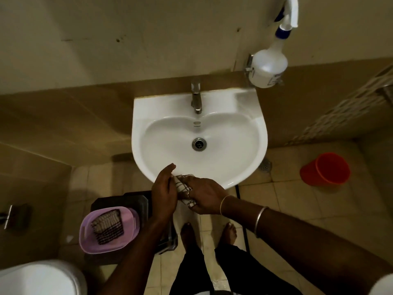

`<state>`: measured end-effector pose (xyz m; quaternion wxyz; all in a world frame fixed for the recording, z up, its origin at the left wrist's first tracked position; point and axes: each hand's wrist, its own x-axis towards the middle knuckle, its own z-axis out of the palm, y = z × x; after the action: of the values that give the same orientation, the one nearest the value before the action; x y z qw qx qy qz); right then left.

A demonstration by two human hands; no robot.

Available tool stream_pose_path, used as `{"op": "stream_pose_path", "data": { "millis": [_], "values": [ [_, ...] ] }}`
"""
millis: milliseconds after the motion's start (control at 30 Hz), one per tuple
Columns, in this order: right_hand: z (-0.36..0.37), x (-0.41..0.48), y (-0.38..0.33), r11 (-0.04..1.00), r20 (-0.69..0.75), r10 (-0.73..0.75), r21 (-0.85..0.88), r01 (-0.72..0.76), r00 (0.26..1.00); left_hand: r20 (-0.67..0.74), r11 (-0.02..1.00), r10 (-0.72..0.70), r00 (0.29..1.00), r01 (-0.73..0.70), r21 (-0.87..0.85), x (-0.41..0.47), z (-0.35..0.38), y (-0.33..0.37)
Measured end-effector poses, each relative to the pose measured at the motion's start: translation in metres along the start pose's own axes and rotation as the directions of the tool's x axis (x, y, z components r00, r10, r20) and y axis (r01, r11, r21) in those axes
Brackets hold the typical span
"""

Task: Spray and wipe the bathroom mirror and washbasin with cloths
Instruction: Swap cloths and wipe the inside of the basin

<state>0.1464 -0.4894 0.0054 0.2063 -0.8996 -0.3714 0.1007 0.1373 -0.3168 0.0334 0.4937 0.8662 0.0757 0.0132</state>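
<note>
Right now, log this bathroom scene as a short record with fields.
hands: left hand and right hand both hold the checked cloth over the front rim of the washbasin
spray bottle: on a wall bracket, right of the tap
spare cloth: in the purple basket, on the person's left
bucket: red, on the floor at right

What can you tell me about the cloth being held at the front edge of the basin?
The checked cloth is white with thin dark grid lines and looks like soft woven fabric. It is bunched into a small wad, not spread flat, and sits just over the front rim of the white washbasin. The right hand grips it from above and the left hand holds its left side. Much of it is hidden between them. Whether it is wet cannot be told.
</note>
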Motion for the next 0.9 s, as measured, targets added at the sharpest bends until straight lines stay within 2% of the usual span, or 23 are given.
{"op": "stream_pose_path", "data": {
  "millis": [100,167,267,400,567,700,800,900],
  "values": [
    [-0.010,-0.020,0.019,0.999,0.003,-0.054,0.006,0.054,0.999,0.156,0.978,0.036,0.987,-0.067,0.197,-0.007,0.017,0.000],
    [-0.020,-0.032,0.030,0.996,-0.019,-0.094,0.004,0.094,0.995,0.241,0.928,0.056,0.969,-0.140,0.347,-0.012,0.030,0.003],
    [-0.035,-0.048,0.044,0.996,-0.040,-0.089,-0.012,0.089,0.995,0.307,0.857,0.045,0.951,-0.194,0.477,-0.011,0.053,0.019],
    [-0.050,-0.065,0.070,0.998,-0.079,-0.004,-0.057,-0.001,0.997,0.399,0.875,-0.052,0.916,-0.151,0.460,0.004,0.077,0.047],
    [-0.070,-0.082,0.113,0.992,-0.125,0.066,-0.099,-0.078,0.990,0.547,0.883,-0.107,0.830,-0.173,0.436,0.021,0.117,0.067],
    [-0.085,-0.091,0.153,0.982,-0.199,0.097,-0.138,-0.126,0.975,0.589,0.957,-0.109,0.801,-0.076,0.281,0.028,0.145,0.098],
    [-0.092,-0.093,0.188,0.975,-0.238,0.112,-0.164,-0.153,0.965,0.554,0.970,-0.082,0.828,-0.061,0.234,0.039,0.165,0.106],
    [-0.101,-0.081,0.215,0.957,-0.140,0.183,-0.200,-0.209,0.973,0.498,0.979,-0.068,0.865,-0.038,0.200,0.055,0.176,0.115]
  ]
}}
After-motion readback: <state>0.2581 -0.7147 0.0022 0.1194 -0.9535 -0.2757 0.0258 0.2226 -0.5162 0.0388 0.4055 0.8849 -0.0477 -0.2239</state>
